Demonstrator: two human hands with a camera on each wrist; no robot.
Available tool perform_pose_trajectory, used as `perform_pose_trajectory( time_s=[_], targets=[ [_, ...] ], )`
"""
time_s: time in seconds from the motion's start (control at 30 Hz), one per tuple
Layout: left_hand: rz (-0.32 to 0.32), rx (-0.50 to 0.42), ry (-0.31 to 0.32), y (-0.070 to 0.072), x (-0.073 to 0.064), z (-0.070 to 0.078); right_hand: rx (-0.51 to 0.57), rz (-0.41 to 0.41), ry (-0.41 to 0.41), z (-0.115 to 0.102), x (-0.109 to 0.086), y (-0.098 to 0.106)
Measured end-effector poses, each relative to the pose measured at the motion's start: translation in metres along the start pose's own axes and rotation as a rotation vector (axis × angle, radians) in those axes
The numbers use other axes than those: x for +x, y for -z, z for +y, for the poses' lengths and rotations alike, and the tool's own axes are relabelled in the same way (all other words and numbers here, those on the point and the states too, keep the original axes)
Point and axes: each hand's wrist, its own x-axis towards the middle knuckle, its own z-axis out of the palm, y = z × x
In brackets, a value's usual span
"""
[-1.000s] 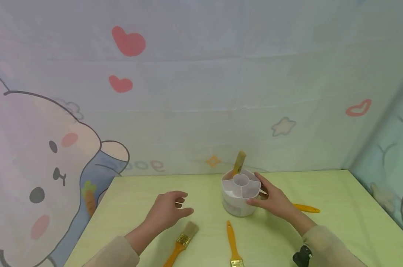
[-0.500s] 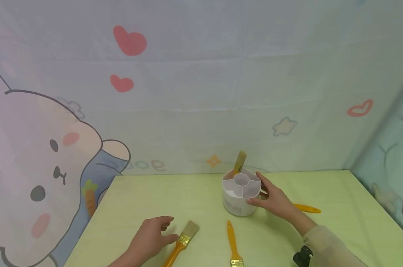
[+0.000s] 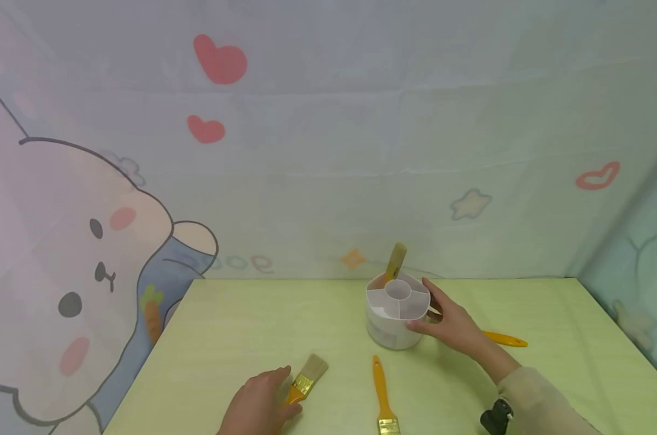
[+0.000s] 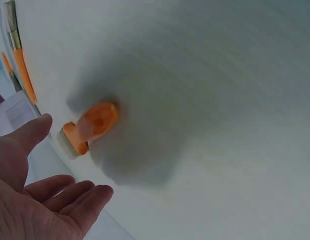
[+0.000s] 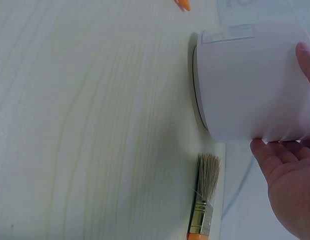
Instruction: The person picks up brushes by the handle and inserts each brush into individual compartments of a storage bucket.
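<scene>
My left hand [image 3: 260,402] hovers at the left paintbrush [image 3: 309,376], its thumb and fingers apart on either side of the orange handle. In the left wrist view a gap shows between the fingers and that handle [image 4: 97,121]. My right hand [image 3: 454,323] holds the right side of a round white divided organizer [image 3: 384,328], thumb on the front and fingers behind. One paintbrush [image 3: 396,261] stands in the organizer's back left compartment, bristles up. Another paintbrush [image 3: 381,389] lies in front of the organizer, its handle toward it.
Behind my right wrist an orange handle [image 3: 505,339] sticks out; the right wrist view shows bristles of a paintbrush [image 5: 208,182] lying beside the organizer. The light wood-grain table [image 3: 241,314] ends at a printed curtain [image 3: 317,151] at the back.
My left hand has moved down and toward me, from above the table beyond the left paintbrush to its handle. The right hand and organizer have stayed in place; the head view has shifted slightly.
</scene>
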Motion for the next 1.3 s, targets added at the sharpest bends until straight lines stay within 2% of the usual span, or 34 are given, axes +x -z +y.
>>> perform_pose_trajectory(
  time_s=[0.17, 0.4, 0.73, 0.8, 0.93, 1.03, 1.3],
  targets=[
    [-0.013, 0.058, 0.023, -0.008, -0.002, 0.002, -0.005, 0.007, 0.0, -0.001, 0.0, 0.001],
    [-0.065, 0.076, 0.035, -0.011, -0.002, 0.003, -0.008, 0.004, 0.0, 0.0, -0.001, 0.002],
    [-0.049, 0.14, 0.038, -0.019, -0.001, 0.004, -0.008, 0.005, -0.006, 0.0, -0.001, 0.003],
    [-0.038, 0.146, 0.008, -0.019, -0.001, 0.003, -0.004, 0.003, -0.006, 0.0, -0.002, 0.003],
    [0.008, 0.136, -0.099, -0.02, 0.0, -0.004, -0.014, 0.006, -0.009, -0.002, -0.002, 0.003],
    [0.028, 0.122, -0.157, -0.02, 0.0, -0.009, -0.019, 0.009, -0.011, -0.002, -0.002, 0.003],
    [0.065, 0.047, -0.207, -0.021, 0.002, -0.019, -0.019, 0.007, -0.015, -0.001, -0.001, 0.003]
  ],
)
